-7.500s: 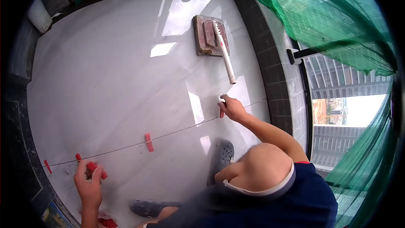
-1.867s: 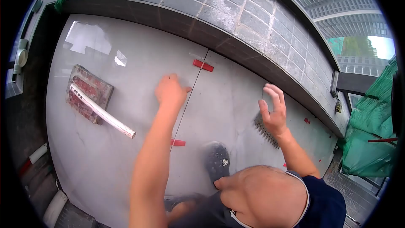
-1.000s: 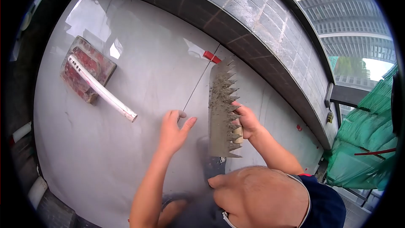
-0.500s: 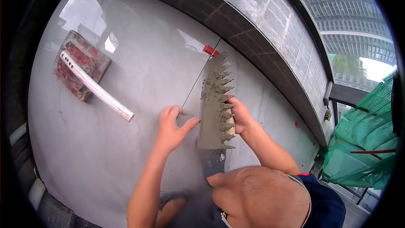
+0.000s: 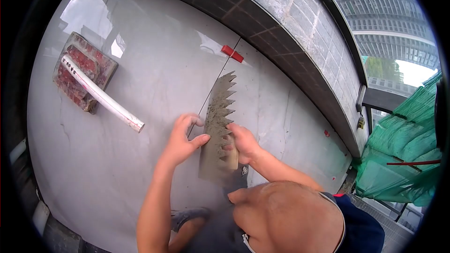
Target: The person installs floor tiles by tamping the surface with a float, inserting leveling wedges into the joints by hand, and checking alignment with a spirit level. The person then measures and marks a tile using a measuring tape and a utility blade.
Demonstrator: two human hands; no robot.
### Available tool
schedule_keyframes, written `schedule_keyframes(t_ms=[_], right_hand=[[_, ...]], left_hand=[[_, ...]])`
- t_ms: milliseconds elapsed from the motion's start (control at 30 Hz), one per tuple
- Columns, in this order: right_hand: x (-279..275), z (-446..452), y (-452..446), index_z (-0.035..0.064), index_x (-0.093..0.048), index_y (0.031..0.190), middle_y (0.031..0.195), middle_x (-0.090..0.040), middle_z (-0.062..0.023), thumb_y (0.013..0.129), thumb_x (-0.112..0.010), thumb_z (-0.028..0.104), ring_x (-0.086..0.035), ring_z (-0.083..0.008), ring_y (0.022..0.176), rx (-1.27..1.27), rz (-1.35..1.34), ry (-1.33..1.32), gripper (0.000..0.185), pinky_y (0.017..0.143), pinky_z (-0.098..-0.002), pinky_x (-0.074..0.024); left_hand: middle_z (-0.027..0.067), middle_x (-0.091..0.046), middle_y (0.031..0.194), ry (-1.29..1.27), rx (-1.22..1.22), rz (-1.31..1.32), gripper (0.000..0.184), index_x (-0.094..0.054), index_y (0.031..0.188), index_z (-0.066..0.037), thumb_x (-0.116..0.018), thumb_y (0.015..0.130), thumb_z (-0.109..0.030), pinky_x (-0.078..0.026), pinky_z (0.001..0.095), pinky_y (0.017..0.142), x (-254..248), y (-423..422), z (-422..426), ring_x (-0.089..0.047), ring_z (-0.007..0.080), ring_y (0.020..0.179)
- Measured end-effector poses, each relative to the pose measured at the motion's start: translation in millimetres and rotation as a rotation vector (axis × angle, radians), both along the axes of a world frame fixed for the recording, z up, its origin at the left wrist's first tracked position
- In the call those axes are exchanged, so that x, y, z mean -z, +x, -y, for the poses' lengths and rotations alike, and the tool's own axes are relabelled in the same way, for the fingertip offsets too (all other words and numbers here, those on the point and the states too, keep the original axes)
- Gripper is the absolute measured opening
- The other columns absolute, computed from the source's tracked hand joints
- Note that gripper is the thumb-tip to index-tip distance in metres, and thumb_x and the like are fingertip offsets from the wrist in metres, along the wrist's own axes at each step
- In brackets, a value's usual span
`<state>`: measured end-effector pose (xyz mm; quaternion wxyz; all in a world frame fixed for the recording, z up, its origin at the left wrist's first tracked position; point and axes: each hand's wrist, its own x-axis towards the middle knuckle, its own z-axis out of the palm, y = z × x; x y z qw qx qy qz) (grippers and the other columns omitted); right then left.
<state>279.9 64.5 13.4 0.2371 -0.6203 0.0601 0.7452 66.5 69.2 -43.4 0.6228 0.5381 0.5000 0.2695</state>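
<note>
A notched trowel [image 5: 213, 136] with toothed edge and grey mortar smeared over its plate is held upright above the floor. My right hand [image 5: 243, 144] is closed around its pale handle, on the side of the teeth; part of the grip is hidden behind the plate. My left hand [image 5: 182, 138] is at the plate's smooth edge, thumb and fingers apart. Its thumb tip overlaps that edge, and I cannot tell whether it presses on it. Underneath lie large pale glossy floor tiles [image 5: 145, 65] with a thin dark joint. A small red piece [image 5: 232, 53] sits across the joint.
A red, worn suction-like block with a white tube handle [image 5: 101, 94] rests on the tiles at left. A dark tiled ledge [image 5: 276, 33] runs along the upper right. Green netting [image 5: 398, 145] hangs beyond it. Small red bits [image 5: 326, 133] lie near the ledge.
My right hand has brought the trowel left and closer to my body, turning its plate somewhat. The red piece on the joint is now uncovered. My left hand has shifted slightly left and down.
</note>
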Motion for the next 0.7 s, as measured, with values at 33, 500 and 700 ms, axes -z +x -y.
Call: schedule_keyframes(t_ms=[33, 500, 700], right_hand=[[-5, 1, -4, 0.0125, -0.052, 0.107, 0.078, -0.049, -0.0008, 0.102, -0.055, 0.03, -0.046, -0.0137, 0.058, 0.008, 0.012, 0.027, 0.019, 0.054, -0.0325, -0.0412], [-34, -2, 156, 0.0065, -0.052, 0.092, 0.069, -0.055, -0.0033, 0.098, -0.072, 0.036, -0.051, -0.0134, 0.052, -0.464, 0.88, 0.355, 0.036, 0.048, -0.0322, -0.0438], [-12, 99, 241, -0.0005, -0.055, 0.092, 0.076, -0.062, -0.0168, 0.092, -0.076, 0.035, -0.06, -0.0278, 0.072, -0.803, 1.363, 0.307, 0.042, 0.07, -0.0434, -0.0502]], left_hand=[[0.0065, -0.057, 0.132, -0.075, -0.024, 0.061, 0.036, -0.062, 0.113, -0.006, -0.082, 0.087, -0.021, -0.046, 0.0378, 0.104, 1, -2, 3, -0.055, 0.0218, 0.121], [0.0236, -0.032, 0.164, 0.508, 0.038, -0.747, 0.072, -0.044, 0.149, 0.006, -0.073, 0.094, -0.031, -0.027, 0.0517, 0.124, 4, 17, -12, -0.031, 0.0418, 0.15], [0.0273, -0.021, 0.169, 0.508, -0.06, -0.887, 0.097, -0.027, 0.157, 0.011, -0.061, 0.096, -0.057, -0.013, 0.0512, 0.128, 28, 90, -89, -0.014, 0.0403, 0.159]])
